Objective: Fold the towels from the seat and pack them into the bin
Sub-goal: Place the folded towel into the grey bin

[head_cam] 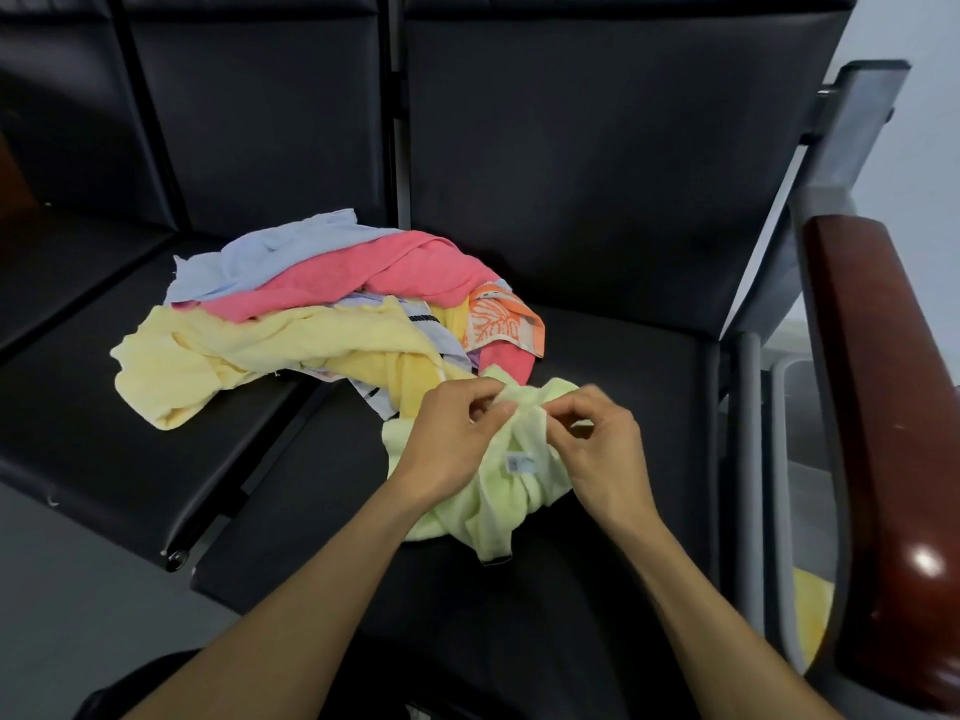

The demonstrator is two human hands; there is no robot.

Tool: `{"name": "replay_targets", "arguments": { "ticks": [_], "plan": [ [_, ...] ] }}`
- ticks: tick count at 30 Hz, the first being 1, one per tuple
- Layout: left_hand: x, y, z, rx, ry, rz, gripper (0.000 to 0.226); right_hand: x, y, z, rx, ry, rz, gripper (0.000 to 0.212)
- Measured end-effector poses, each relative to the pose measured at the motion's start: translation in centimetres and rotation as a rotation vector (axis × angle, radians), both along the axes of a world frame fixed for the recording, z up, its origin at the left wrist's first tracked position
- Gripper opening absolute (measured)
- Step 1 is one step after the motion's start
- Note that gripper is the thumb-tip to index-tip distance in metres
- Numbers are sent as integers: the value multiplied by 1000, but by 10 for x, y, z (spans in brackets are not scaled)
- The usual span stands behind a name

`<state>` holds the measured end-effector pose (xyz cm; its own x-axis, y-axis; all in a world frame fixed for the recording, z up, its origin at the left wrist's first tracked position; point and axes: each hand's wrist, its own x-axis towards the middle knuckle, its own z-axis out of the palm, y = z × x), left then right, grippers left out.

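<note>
Two hands work at one pale green towel point(498, 491), which lies crumpled on the black seat point(597, 563) just in front of the heap of other towels point(322, 324). The left hand point(452, 444) pinches a bunched edge of the cloth between thumb and fingertips, and the right hand point(597, 449) pinches the same gathered edge close beside it, fingers curled. A small white label point(519, 464) shows on the towel between the two wrists.

The step in hand looks like finding an edge or corner of this towel so it can be opened out; no fold is made yet. The next move likely calls for the hands to slide apart along the hem until the cloth hangs or lies flat, then to bring the corners together.

The pile remains unfolded on the seat. The bin point(802, 511) seems to be the pale container glimpsed past the armrest point(883, 433), with something yellow inside it.
</note>
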<state>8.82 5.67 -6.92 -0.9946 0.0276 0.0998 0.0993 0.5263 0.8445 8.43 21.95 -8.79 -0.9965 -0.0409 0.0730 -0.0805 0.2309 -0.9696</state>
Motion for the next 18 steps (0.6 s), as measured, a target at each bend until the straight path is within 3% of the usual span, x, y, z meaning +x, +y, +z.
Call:
{"name": "replay_targets", "arguments": {
  "ticks": [3,15,18],
  "plan": [
    [1,3,0,-2,11,-33,30,2,-2,0,198,112,-30,20],
    [6,9,3,27,3,-113,45,6,-9,0,115,115,-100,33],
    [8,9,6,62,-19,-122,58,6,-10,0,107,129,-83,35]
  ]
}}
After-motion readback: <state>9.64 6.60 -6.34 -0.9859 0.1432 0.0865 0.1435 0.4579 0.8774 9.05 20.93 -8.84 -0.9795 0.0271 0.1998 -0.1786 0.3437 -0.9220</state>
